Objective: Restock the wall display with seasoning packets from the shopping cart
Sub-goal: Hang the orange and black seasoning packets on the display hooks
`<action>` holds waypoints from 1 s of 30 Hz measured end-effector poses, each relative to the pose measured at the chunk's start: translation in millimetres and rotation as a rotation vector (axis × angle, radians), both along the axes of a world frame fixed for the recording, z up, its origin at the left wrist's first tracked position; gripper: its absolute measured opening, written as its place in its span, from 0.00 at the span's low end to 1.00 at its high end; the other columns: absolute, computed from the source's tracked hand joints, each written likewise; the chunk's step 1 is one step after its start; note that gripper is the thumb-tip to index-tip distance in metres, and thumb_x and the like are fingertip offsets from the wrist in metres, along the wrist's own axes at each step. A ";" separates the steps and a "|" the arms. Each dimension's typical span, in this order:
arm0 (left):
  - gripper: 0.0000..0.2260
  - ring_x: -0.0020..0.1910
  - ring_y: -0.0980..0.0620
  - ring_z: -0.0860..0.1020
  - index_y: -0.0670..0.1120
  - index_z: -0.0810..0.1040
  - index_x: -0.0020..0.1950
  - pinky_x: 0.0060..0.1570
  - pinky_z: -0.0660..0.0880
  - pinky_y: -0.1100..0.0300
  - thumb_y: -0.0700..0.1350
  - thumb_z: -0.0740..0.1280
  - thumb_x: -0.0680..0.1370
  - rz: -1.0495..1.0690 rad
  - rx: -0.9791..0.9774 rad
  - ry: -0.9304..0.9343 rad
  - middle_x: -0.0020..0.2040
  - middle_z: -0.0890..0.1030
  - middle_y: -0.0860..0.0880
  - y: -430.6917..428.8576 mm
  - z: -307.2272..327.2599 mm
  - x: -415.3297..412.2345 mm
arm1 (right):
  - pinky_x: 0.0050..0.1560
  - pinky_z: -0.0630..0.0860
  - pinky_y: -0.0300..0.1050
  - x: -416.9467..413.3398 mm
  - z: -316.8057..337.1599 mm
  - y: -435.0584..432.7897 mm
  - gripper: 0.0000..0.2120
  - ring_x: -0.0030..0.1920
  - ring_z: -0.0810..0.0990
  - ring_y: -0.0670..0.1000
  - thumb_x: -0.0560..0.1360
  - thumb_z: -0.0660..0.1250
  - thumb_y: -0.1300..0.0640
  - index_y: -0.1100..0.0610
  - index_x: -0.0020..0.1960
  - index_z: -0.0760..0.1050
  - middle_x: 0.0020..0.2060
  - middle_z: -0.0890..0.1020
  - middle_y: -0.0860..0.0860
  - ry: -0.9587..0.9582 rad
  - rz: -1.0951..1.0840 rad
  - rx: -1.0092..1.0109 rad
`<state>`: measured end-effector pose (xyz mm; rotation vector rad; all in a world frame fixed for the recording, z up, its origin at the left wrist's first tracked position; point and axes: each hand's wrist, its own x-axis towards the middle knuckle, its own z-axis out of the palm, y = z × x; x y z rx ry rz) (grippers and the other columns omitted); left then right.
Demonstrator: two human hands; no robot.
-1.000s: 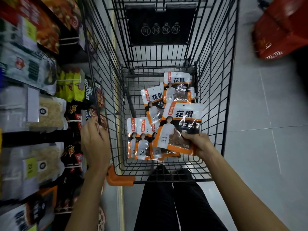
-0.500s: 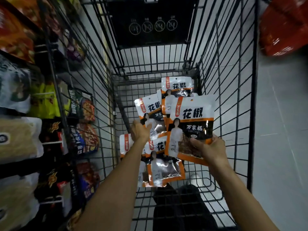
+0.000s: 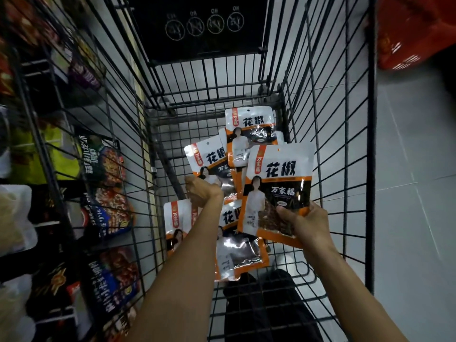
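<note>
A black wire shopping cart holds several white-and-orange seasoning packets. My right hand grips one packet by its lower edge and holds it upright above the cart floor. My left hand reaches down into the cart, its fingers curled over the lower part of a tilted packet. Further packets lie at the far end, at the lower left under my forearm, and in the middle. The wall display of hanging packets is on the left, seen through the cart's side.
A black flap with round symbols closes the cart's far end. A red basket stands on the grey tiled floor at the upper right. My dark trouser legs show beneath the cart's near end.
My left hand has left the display and reached into the cart onto a packet. My view has tipped further over the cart. My right hand keeps hold of its packet.
</note>
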<state>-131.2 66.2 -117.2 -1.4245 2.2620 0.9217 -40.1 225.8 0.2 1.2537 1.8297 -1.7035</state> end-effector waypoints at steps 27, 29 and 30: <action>0.34 0.60 0.40 0.77 0.37 0.70 0.67 0.59 0.76 0.45 0.47 0.79 0.66 0.101 0.522 0.325 0.63 0.77 0.38 -94.9 125.8 39.6 | 0.31 0.78 0.35 12.8 88.6 -14.7 0.09 0.37 0.84 0.45 0.71 0.73 0.59 0.53 0.46 0.75 0.43 0.83 0.51 0.159 0.103 -0.092; 0.35 0.60 0.39 0.77 0.36 0.72 0.65 0.60 0.75 0.42 0.47 0.80 0.64 0.096 0.482 0.402 0.62 0.77 0.37 -105.8 157.0 56.8 | 0.28 0.75 0.31 17.2 109.3 -14.0 0.08 0.33 0.83 0.40 0.70 0.73 0.58 0.53 0.46 0.75 0.41 0.82 0.49 0.214 0.134 -0.105; 0.33 0.56 0.41 0.79 0.36 0.74 0.62 0.56 0.77 0.44 0.48 0.80 0.63 0.104 0.470 0.448 0.59 0.79 0.37 -110.2 173.2 67.2 | 0.28 0.75 0.30 19.5 119.8 -13.3 0.09 0.34 0.83 0.40 0.70 0.73 0.58 0.53 0.47 0.75 0.41 0.82 0.48 0.239 0.157 -0.114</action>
